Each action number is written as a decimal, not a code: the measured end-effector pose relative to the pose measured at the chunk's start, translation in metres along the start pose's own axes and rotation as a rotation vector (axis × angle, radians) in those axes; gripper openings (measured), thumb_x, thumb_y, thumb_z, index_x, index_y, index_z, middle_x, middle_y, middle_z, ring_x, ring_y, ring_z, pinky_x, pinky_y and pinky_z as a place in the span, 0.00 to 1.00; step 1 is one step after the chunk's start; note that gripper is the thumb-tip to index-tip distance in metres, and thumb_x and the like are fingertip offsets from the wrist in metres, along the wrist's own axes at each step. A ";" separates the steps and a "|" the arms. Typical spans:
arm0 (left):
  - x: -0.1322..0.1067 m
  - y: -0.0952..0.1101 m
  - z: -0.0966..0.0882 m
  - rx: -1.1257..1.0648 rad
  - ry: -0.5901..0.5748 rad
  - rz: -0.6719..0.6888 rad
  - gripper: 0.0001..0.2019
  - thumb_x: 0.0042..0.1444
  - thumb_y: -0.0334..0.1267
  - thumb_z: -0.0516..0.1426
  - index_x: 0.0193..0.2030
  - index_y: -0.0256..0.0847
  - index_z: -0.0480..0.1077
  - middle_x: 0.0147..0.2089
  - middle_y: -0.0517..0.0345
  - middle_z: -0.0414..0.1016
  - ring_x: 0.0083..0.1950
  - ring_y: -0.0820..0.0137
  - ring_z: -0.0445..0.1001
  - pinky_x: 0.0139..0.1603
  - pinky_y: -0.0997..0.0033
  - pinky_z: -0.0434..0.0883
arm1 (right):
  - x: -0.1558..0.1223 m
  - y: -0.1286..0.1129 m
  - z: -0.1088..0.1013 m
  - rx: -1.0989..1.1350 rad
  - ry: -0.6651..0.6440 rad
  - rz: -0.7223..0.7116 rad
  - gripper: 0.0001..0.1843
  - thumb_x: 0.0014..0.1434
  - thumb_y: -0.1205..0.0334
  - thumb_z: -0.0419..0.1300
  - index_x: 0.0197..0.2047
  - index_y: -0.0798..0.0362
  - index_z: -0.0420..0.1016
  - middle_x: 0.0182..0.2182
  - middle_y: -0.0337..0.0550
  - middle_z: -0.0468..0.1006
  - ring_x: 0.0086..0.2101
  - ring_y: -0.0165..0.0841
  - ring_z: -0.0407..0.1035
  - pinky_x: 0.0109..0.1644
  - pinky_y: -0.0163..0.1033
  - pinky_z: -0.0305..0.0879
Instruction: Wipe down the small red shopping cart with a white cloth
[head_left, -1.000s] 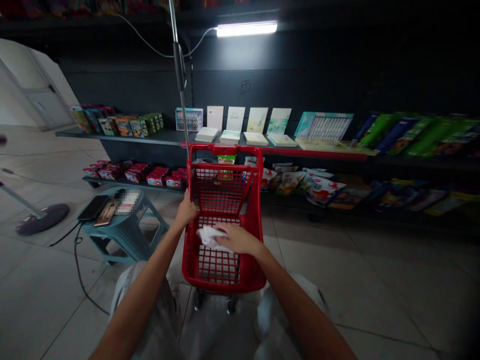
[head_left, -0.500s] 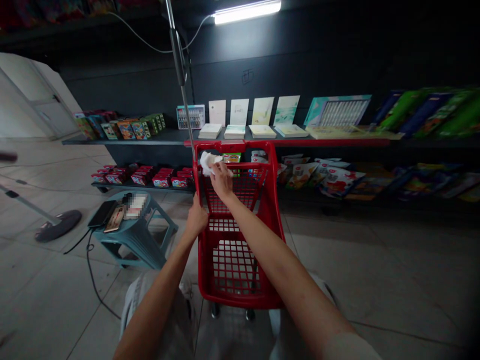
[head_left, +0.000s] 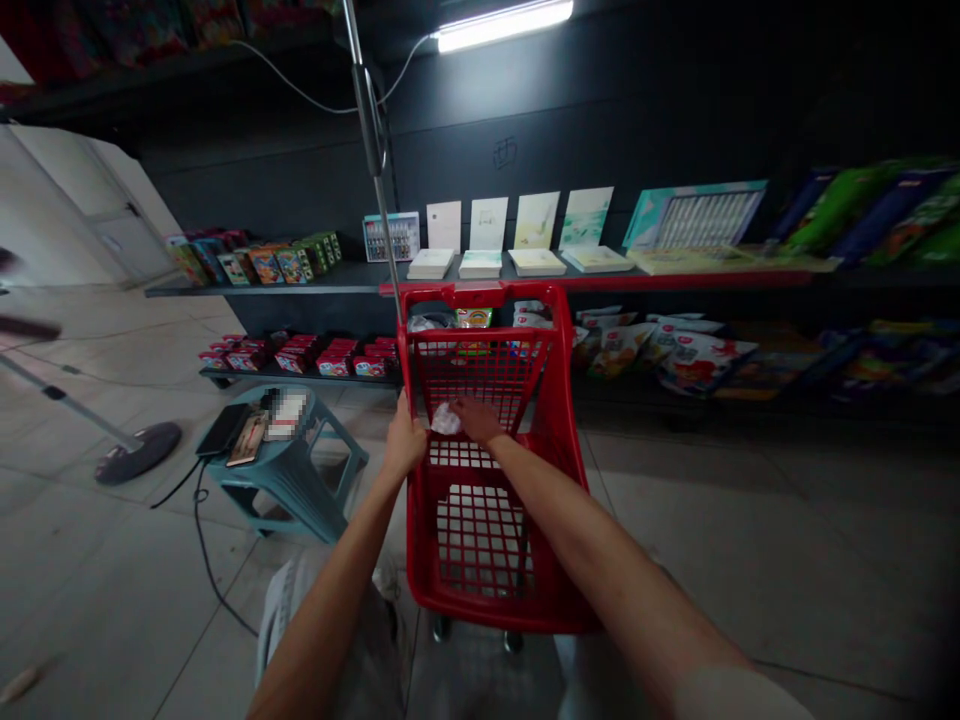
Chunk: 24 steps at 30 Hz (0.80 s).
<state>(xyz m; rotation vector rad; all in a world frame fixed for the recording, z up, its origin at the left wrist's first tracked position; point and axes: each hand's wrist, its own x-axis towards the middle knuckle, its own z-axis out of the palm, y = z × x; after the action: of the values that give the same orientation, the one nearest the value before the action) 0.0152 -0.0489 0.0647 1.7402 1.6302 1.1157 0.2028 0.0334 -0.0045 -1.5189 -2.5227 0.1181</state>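
the right hand (head_left: pixel 478 420) had dropped from the top left corner of the red cart (head_left: pixel 495 612), where it was half a second earlier, to the lower part of the back panel (head_left: pixel 480 372), its fingers closed on a crumpled white cloth (head_left: pixel 445 419). the left hand (head_left: pixel 406 442) stayed gripping the cart's left edge. the cart stood before the shelf (head_left: pixel 675 282), right of the stool (head_left: pixel 307 490).
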 end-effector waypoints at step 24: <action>-0.001 -0.002 0.006 -0.054 0.036 0.012 0.39 0.60 0.28 0.53 0.79 0.43 0.54 0.77 0.50 0.62 0.76 0.56 0.64 0.79 0.50 0.58 | -0.010 0.014 0.007 0.040 0.082 0.348 0.26 0.71 0.74 0.46 0.66 0.51 0.72 0.64 0.56 0.70 0.62 0.42 0.62 0.57 0.43 0.65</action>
<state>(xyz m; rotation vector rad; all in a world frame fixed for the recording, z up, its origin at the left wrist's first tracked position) 0.0189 -0.0485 0.0595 1.7064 1.5985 1.1925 0.2179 0.0308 -0.0148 -1.8903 -2.1587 0.1509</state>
